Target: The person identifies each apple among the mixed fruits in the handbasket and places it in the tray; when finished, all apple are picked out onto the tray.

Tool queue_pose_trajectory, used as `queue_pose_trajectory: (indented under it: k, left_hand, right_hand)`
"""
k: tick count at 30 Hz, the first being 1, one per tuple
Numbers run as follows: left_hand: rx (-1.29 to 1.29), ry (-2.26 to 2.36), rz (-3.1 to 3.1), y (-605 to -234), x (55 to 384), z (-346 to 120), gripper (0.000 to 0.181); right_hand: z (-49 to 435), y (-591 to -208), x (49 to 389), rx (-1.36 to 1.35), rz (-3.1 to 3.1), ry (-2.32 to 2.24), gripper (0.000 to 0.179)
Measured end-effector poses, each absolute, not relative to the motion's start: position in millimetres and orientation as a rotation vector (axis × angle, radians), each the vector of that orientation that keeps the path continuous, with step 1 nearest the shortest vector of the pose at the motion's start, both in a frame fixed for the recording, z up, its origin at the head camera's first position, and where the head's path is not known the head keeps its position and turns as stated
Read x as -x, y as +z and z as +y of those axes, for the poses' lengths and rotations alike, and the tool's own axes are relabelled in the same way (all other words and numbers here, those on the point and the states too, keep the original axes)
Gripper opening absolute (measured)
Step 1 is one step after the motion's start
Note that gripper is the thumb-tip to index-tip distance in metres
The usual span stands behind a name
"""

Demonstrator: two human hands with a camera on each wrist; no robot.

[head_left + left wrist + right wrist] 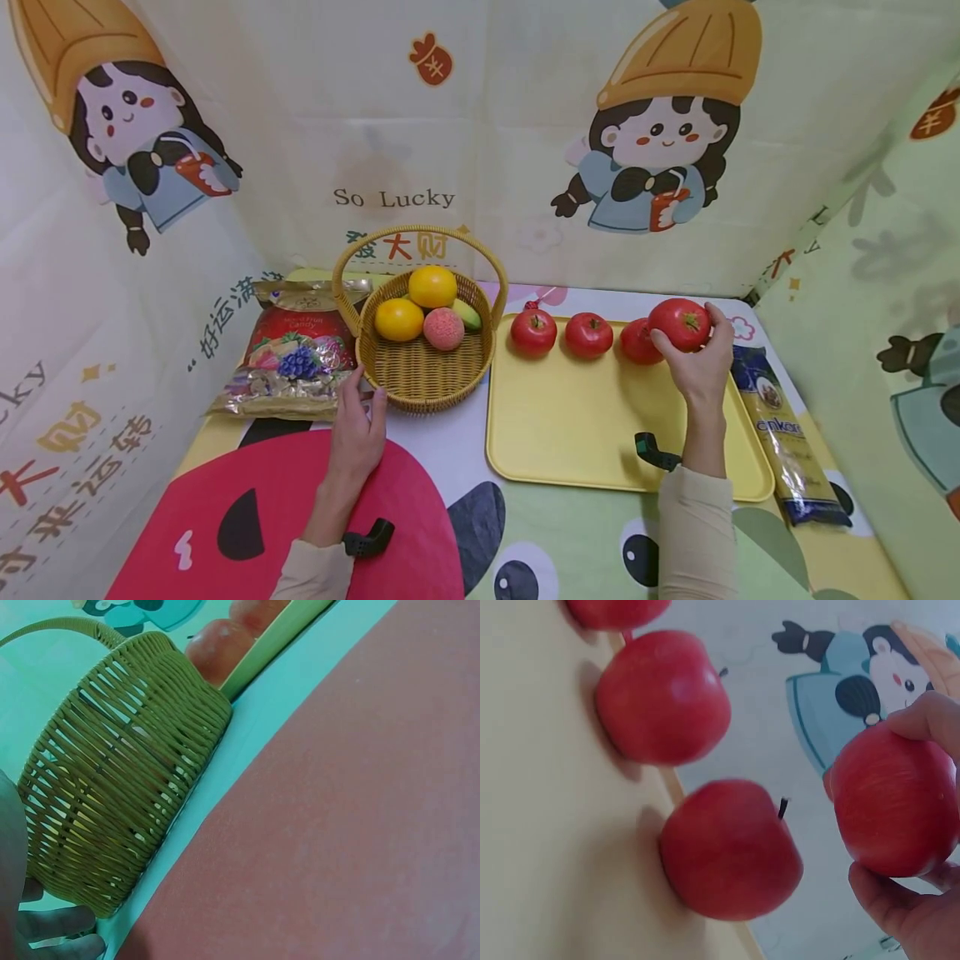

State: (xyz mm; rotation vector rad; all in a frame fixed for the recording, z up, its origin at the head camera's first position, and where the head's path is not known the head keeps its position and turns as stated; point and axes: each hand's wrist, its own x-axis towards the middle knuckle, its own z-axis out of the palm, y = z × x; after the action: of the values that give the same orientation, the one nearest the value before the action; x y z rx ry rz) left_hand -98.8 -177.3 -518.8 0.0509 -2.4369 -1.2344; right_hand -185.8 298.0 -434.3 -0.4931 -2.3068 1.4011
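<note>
My right hand [699,354] holds a red apple [678,325] between thumb and fingers, raised over the tray's back right. In the right wrist view, the held apple [896,799] is beside another apple [731,851]. Three apples stand in a row along the back of the yellow tray [570,433]: the left one [533,333], the middle one [588,336] and the right one [637,342], partly hidden by the held apple. My left hand [358,433] is at the front left of a wicker basket [427,383], its fingertips right at the side, as the left wrist view also shows.
The basket contains two orange-yellow fruits [399,320], a pink bumpy ball-shaped fruit [444,328] and a partly hidden green fruit [467,315]. A candy bag [300,358] lies left of the basket. Right of the tray is a blue and gold packet [787,442]. Printed cloth walls surround the table.
</note>
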Motion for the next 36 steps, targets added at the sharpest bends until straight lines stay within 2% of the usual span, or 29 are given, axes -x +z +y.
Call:
queue_pose_trajectory:
  k: [16,36]
  left_hand:
    - [-0.038,-1.241,-2.426,-516.9,100.3,-175.2,0.056]
    - [-0.062,-1.246,-2.436,-517.3,99.7,-176.1,0.056]
  right_hand:
    - [338.0,-461.7,189.0,0.824,-2.230,1.403,0.087]
    - [355.1,-483.1,190.0,0.829,-2.444,1.284,0.098]
